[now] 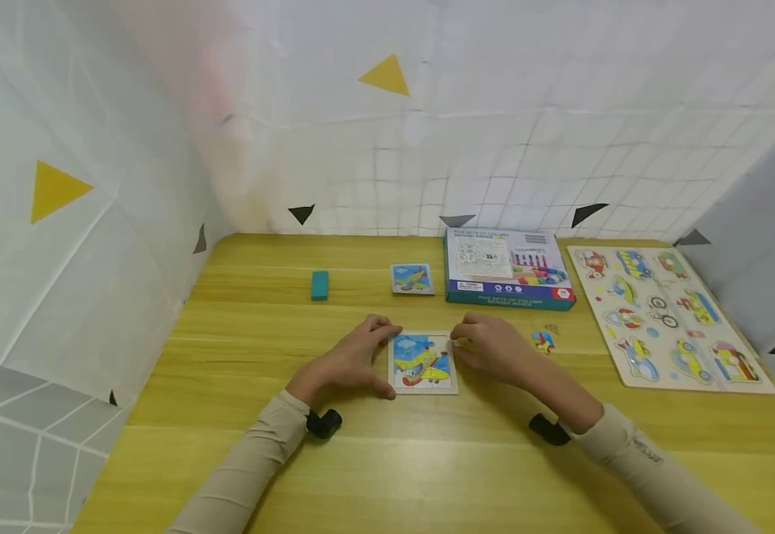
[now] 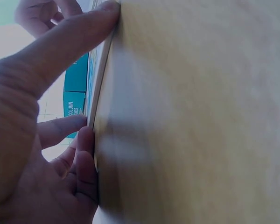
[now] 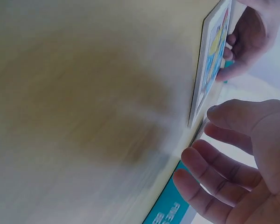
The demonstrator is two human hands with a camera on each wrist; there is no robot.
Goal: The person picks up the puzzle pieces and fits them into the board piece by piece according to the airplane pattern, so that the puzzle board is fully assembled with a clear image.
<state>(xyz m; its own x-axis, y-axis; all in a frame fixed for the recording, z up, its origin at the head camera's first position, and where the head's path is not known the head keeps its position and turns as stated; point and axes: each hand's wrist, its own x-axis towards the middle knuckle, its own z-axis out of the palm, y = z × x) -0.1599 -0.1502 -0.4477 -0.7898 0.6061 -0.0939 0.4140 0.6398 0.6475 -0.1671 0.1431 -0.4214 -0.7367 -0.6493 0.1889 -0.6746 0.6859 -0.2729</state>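
Note:
A small square jigsaw puzzle [image 1: 422,363] with a yellow airplane on blue lies in its pale frame on the wooden table. My left hand [image 1: 354,360] holds the frame's left side, thumb at the near corner and fingers at the far corner. In the left wrist view that thumb [image 2: 91,25] presses along the frame's edge. My right hand [image 1: 494,348] is at the puzzle's upper right corner, fingers loosely bent. The right wrist view shows its thumb [image 3: 238,114] beside the index finger, with nothing visible between them. A loose puzzle piece [image 1: 543,342] lies right of this hand.
Behind the puzzle lies an airplane picture card [image 1: 411,279], with a teal block [image 1: 320,285] to its left. A boxed bead set [image 1: 507,268] lies at the back. At the right is a large vehicle peg board [image 1: 667,319]. White sheeting [image 1: 334,133] encloses the table's back.

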